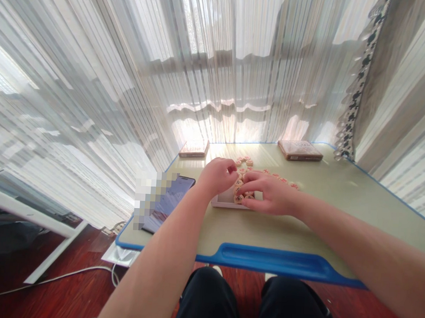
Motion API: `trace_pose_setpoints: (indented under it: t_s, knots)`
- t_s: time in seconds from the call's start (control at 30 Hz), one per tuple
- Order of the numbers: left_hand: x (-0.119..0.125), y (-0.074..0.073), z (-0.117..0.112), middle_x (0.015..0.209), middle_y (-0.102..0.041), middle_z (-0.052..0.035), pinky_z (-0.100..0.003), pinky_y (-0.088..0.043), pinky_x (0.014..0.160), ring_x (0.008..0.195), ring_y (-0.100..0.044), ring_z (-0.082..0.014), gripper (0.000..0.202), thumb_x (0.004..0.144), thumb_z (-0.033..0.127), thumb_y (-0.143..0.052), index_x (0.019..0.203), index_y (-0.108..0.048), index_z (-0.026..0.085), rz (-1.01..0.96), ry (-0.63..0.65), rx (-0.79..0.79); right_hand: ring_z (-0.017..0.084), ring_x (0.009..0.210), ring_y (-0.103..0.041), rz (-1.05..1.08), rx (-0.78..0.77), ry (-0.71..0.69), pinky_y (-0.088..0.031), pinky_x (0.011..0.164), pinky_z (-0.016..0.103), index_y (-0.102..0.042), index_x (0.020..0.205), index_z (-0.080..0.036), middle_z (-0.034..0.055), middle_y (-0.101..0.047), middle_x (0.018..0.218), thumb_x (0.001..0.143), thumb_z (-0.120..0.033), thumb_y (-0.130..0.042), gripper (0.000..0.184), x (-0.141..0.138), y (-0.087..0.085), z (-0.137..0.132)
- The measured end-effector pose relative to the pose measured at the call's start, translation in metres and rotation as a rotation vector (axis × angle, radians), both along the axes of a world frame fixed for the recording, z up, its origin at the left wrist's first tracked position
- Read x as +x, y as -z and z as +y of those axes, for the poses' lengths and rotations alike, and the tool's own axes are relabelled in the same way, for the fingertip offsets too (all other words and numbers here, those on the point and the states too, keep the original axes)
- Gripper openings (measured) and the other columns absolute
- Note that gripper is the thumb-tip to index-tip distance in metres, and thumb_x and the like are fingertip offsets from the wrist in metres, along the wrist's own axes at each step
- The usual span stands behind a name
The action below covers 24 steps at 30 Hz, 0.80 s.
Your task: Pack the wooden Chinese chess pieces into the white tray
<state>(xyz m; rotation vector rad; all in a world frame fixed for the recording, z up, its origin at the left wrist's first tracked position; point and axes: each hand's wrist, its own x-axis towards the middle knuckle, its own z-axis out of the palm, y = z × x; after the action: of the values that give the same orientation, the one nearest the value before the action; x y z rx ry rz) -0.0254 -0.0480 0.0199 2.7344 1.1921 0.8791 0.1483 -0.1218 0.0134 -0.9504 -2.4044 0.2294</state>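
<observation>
My right hand [271, 194] lies half-open on the xiangqi pieces [238, 198] in the white tray [227, 204]. My left hand [216, 176] curls just left of them, and I cannot tell if it grips anything

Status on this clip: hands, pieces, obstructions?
Left hand curled beside wooden xiangqi pieces; right hand touching pieces over white tray. Phone off left, not blocking.

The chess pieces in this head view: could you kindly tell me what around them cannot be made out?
Head view: the left hand hides whether its fingers hold anything.
Head view: the right hand covers much of the white tray.
Head view: the marks on the far chess pieces are too small to read.
Head view: a blurred patch hides part of the phone.
Head view: the box has print too small to read.
</observation>
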Motion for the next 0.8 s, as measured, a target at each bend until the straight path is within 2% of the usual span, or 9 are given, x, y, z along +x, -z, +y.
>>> trace_pose_setpoints:
  t_s: [0.17,0.27,0.3,0.37,0.43,0.47,0.53,0.67,0.8]
  knots:
    - [-0.002,0.001,0.003,0.078,-0.065,-0.0044,-0.032,-0.044,0.073,0.079,-0.055,-0.0199,0.016,0.072,0.021,-0.049,0.077,-0.064,0.018,-0.019,-0.079,-0.02,0.02,0.085,-0.056,0.025,0.071,0.07,-0.045,0.079,0.035,-0.07,0.088,-0.022,0.0061,-0.061,0.085,0.08,-0.028,-0.054,0.018,0.001,0.001,0.003]
    - [-0.002,0.003,0.006,0.091,-0.065,-0.0071,-0.034,-0.044,0.081,0.089,-0.056,-0.0219,0.021,0.074,0.023,-0.048,0.085,-0.065,0.018,-0.026,-0.11,-0.028,0.021,0.089,-0.055,0.043,0.109,0.114,-0.045,0.082,0.037,-0.067,0.098,-0.022,0.0074,-0.06,0.088,0.082,-0.033,-0.053,0.024,0.005,0.004,0.008]
    - [-0.002,0.003,0.007,0.094,-0.065,-0.008,-0.034,-0.044,0.083,0.091,-0.056,-0.0221,0.023,0.076,0.022,-0.045,0.087,-0.065,0.017,-0.021,-0.123,-0.04,0.023,0.094,-0.055,0.031,0.113,0.131,-0.044,0.085,0.039,-0.065,0.106,-0.022,0.0085,-0.06,0.094,0.08,-0.038,-0.055,0.031,0.007,0.005,0.009]
    - [-0.001,0.004,0.009,0.095,-0.066,-0.0094,-0.035,-0.044,0.084,0.092,-0.057,-0.0224,0.03,0.079,0.021,-0.038,0.089,-0.066,0.016,-0.003,-0.156,-0.082,0.028,0.109,-0.049,-0.018,0.098,0.169,-0.04,0.093,0.045,-0.051,0.126,-0.024,0.0116,-0.055,0.115,0.073,-0.052,-0.061,0.061,0.01,0.008,0.011]
    - [-0.001,0.006,0.011,0.094,-0.067,-0.0098,-0.035,-0.044,0.083,0.091,-0.058,-0.0224,0.034,0.081,0.019,-0.034,0.091,-0.066,0.016,0.013,-0.183,-0.129,0.033,0.123,-0.038,-0.074,0.057,0.194,-0.034,0.099,0.051,-0.032,0.139,-0.025,0.0137,-0.043,0.134,0.063,-0.063,-0.064,0.091,0.012,0.012,0.012]
    - [-0.001,0.006,0.011,0.093,-0.068,-0.0096,-0.034,-0.044,0.082,0.09,-0.059,-0.0224,0.034,0.082,0.019,-0.034,0.091,-0.067,0.016,0.017,-0.194,-0.148,0.034,0.127,-0.033,-0.095,0.03,0.2,-0.032,0.1,0.053,-0.025,0.142,-0.026,0.0138,-0.037,0.14,0.061,-0.066,-0.063,0.098,0.012,0.013,0.013]
    - [-0.002,0.007,0.012,0.092,-0.068,-0.0087,-0.033,-0.044,0.081,0.089,-0.059,-0.0219,0.034,0.081,0.02,-0.035,0.092,-0.067,0.017,0.02,-0.211,-0.178,0.033,0.131,-0.029,-0.111,-0.025,0.206,-0.029,0.103,0.052,-0.018,0.144,-0.026,0.0128,-0.032,0.144,0.068,-0.068,-0.055,0.094,0.013,0.015,0.015]
    - [-0.001,0.01,0.014,0.09,-0.069,-0.0067,-0.03,-0.045,0.078,0.085,-0.059,-0.0204,0.034,0.08,0.023,-0.035,0.089,-0.068,0.018,0.0,-0.244,-0.262,0.026,0.133,-0.028,-0.086,-0.079,0.386,-0.024,0.108,0.044,-0.031,0.14,-0.019,0.0116,-0.036,0.143,0.089,-0.057,-0.023,0.065,0.019,0.017,0.027]
    - [0.0,0.012,0.017,0.087,-0.069,-0.0056,-0.029,-0.045,0.077,0.083,-0.059,-0.0193,0.032,0.077,0.023,-0.037,0.081,-0.069,0.018,-0.058,-0.24,-0.366,0.028,0.13,-0.034,-0.147,-0.134,0.64,-0.026,0.106,0.044,-0.045,0.131,-0.015,0.0145,-0.042,0.138,0.091,-0.049,-0.021,0.057,0.03,0.02,0.041]
